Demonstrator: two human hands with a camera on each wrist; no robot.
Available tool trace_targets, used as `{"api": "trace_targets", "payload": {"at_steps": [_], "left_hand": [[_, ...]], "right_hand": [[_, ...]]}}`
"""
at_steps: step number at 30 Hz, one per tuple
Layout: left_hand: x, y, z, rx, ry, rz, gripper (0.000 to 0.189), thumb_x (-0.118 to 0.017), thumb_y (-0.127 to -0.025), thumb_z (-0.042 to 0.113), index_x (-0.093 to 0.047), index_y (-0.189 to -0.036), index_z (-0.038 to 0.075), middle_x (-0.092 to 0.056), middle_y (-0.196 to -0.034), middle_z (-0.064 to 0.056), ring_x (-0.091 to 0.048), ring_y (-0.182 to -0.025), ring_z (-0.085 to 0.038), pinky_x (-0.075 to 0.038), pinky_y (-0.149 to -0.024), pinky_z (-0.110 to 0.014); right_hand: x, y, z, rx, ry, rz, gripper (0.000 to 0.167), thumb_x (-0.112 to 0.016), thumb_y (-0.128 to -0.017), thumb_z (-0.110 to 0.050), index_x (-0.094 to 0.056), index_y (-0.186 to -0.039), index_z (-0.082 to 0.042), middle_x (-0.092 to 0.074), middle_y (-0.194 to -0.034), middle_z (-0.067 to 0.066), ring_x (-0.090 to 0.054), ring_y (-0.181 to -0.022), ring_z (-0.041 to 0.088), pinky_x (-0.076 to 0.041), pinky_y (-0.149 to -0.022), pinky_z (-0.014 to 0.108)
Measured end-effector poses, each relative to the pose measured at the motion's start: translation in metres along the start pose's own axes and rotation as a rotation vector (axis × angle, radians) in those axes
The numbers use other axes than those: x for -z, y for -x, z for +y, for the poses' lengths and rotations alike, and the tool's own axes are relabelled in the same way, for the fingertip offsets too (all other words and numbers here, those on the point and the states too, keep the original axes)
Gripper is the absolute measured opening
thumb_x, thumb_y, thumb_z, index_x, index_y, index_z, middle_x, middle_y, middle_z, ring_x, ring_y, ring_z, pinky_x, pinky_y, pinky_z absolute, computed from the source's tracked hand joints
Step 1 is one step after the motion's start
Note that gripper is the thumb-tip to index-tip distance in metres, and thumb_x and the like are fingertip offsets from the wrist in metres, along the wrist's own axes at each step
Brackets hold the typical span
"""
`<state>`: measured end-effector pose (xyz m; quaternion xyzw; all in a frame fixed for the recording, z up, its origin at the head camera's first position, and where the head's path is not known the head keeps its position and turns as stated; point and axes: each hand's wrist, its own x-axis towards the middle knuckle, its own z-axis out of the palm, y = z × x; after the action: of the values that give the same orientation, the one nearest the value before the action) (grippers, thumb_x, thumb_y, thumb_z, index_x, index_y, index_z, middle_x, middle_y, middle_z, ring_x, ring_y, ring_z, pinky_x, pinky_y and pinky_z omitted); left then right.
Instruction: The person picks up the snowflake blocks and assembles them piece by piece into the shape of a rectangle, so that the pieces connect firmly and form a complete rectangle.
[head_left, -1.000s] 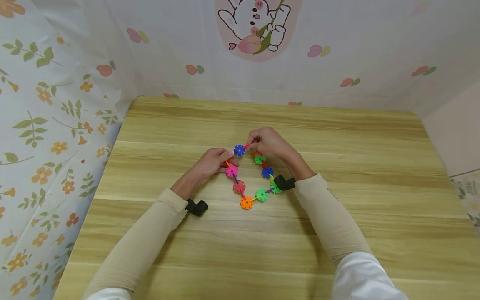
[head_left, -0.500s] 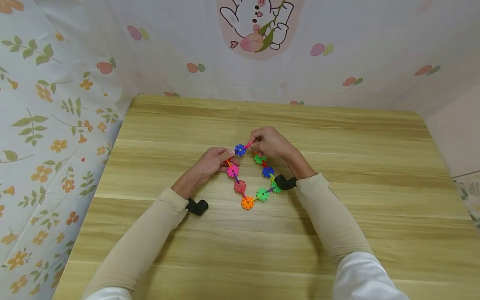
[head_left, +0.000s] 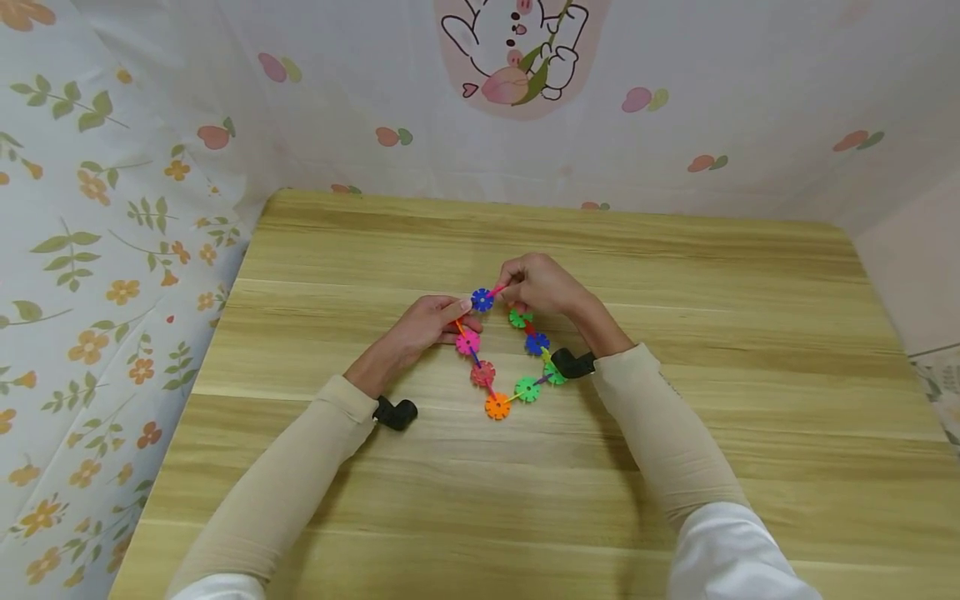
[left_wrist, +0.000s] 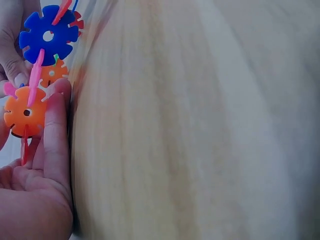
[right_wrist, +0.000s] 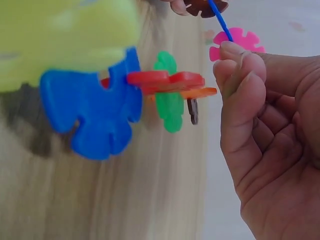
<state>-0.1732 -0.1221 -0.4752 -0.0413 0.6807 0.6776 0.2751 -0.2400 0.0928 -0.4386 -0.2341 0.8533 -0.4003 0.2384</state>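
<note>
Notched plastic snowflake discs, slotted together into a chain, form a loop that lies partly on the table. My left hand [head_left: 435, 322] holds the chain's upper left part, its thumb beside a blue disc [head_left: 482, 300]. An orange disc [left_wrist: 25, 112] sits between that thumb and the fingers in the left wrist view. At the upper right, my right hand [head_left: 542, 283] pinches the chain by the pink disc [head_left: 498, 290] joined to the blue one. Below that hand are a green disc [head_left: 520, 317] and another blue disc [head_left: 537, 343]. The right fingertips partly hide what they pinch.
The loop's lowest point is an orange disc [head_left: 497, 407] on the wooden table [head_left: 450, 508]. A patterned cloth [head_left: 337, 100] hangs behind the table's back edge, and a floral one [head_left: 90, 292] runs along the left side. Black wrist cameras [head_left: 396, 413] sit at both cuffs.
</note>
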Motion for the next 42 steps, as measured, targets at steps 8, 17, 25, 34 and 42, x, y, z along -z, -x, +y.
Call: {"api": "trace_targets", "payload": {"at_steps": [8,17,25,34,42], "left_hand": [[-0.003,0.000,-0.001,-0.013,-0.016,-0.011,0.039,-0.045,-0.105,0.027,-0.062,-0.122,-0.004,-0.072,-0.101,-0.011,-0.069,-0.086,-0.014,-0.058,-0.077,-0.028],[-0.003,-0.002,-0.001,0.014,-0.011,0.012,0.039,-0.048,-0.104,0.030,-0.063,-0.122,-0.001,-0.072,-0.102,-0.012,-0.070,-0.086,-0.015,-0.058,-0.077,-0.029],[-0.003,-0.002,-0.001,0.025,-0.007,0.022,0.038,-0.050,-0.103,0.032,-0.064,-0.121,0.001,-0.073,-0.102,-0.011,-0.070,-0.088,-0.016,-0.058,-0.078,-0.029],[-0.005,0.000,0.001,0.021,0.001,0.026,0.040,-0.051,-0.102,0.034,-0.063,-0.121,0.001,-0.072,-0.103,-0.013,-0.070,-0.087,-0.016,-0.058,-0.077,-0.030],[-0.006,-0.001,0.001,0.024,0.014,0.044,0.039,-0.053,-0.101,0.033,-0.063,-0.123,0.001,-0.073,-0.098,-0.011,-0.070,-0.082,-0.014,-0.058,-0.073,-0.028]], "right_hand": [[0.008,-0.001,0.004,-0.042,-0.038,-0.029,0.009,-0.067,-0.091,-0.011,-0.073,-0.091,-0.003,-0.066,-0.069,0.012,-0.060,-0.055,0.024,-0.053,-0.056,0.033],[0.023,0.001,0.017,-0.102,-0.169,-0.026,0.022,-0.065,-0.090,-0.011,-0.070,-0.111,-0.007,-0.066,-0.074,0.018,-0.057,-0.060,0.030,-0.052,-0.060,0.038],[0.029,-0.004,0.023,-0.119,-0.173,0.010,0.025,-0.063,-0.094,-0.018,-0.069,-0.114,-0.005,-0.067,-0.083,0.021,-0.056,-0.062,0.033,-0.053,-0.060,0.039],[0.023,-0.012,0.028,-0.099,-0.068,-0.035,0.020,-0.061,-0.096,-0.022,-0.071,-0.102,-0.006,-0.061,-0.073,0.010,-0.053,-0.056,0.017,-0.048,-0.053,0.030],[0.015,-0.017,0.033,-0.124,-0.034,-0.061,0.019,-0.061,-0.095,-0.021,-0.070,-0.098,-0.005,-0.056,-0.065,0.003,-0.043,-0.050,0.014,-0.040,-0.050,0.028]]}}
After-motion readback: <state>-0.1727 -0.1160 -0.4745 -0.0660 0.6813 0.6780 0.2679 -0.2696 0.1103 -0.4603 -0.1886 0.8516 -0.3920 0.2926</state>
